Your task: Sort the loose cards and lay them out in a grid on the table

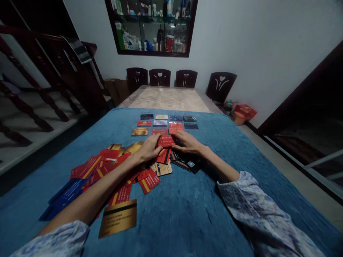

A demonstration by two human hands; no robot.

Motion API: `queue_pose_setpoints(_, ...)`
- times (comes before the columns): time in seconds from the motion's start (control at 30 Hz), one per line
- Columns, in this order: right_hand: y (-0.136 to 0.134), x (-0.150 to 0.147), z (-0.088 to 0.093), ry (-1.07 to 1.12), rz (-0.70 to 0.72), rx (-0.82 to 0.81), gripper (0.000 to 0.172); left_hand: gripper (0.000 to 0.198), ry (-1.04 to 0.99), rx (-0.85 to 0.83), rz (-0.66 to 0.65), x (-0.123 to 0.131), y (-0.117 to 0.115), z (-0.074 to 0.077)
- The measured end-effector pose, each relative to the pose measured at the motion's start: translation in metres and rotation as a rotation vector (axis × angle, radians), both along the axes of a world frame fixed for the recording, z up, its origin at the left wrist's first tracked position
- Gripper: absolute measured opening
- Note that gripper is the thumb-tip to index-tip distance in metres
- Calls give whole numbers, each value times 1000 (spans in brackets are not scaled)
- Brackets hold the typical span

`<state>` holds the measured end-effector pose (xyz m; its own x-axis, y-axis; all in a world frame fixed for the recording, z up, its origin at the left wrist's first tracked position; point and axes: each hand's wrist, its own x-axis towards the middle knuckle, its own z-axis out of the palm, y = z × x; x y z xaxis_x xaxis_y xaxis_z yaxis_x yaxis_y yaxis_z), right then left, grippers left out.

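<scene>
Between my two hands is a red card (166,141), gripped at its left end by my left hand (150,147) and at its right end by my right hand (186,143). Whether it is one card or a small stack I cannot tell. Under and in front of it lie loose cards: a tan card (164,169), black cards (189,162) and a red card with a yellow stripe (149,181). A spread pile of red cards (89,167) and blue cards (65,194) lies beside my left forearm. Nearest me rests a gold card (119,218).
Beyond my hands, rows of sorted cards (160,123) lie on the blue cloth (214,210). The bare stone tabletop (171,98) continues behind. Dark chairs (160,77) stand at the far end, under a glass cabinet (154,55). A red bag (244,111) is on the floor at right.
</scene>
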<state>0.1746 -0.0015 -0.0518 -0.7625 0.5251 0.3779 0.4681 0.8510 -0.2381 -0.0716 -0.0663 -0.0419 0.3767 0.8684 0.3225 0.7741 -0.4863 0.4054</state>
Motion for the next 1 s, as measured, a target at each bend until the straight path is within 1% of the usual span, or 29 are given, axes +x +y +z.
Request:
queue_pose_setpoints(0.13,1,2,2,9,1,2,54,42,-1,37,-11,-2,2,-1)
queue_pose_setpoints(0.27,2,4,4,18,17,37,55,35,-3,77,-40,-2,0,2)
queue_pose_setpoints(0.43,7,6,7,3,43,39,55,34,55,36,-36,0,1,6)
queue_pose_setpoints(0.57,12,10,11,-6,47,32,52,30,102,17,-59,5,6,13)
queue_pose_setpoints(0.77,24,22,22,-40,1,44,45,25,129,20,-66,17,24,24)
queue_pose_setpoints(0.9,36,28,28,-95,-53,51,37,20,200,31,-46,24,43,25)
queue_pose_setpoints(1.0,46,31,31,-100,-39,66,27,19,228,30,-38,29,57,25)
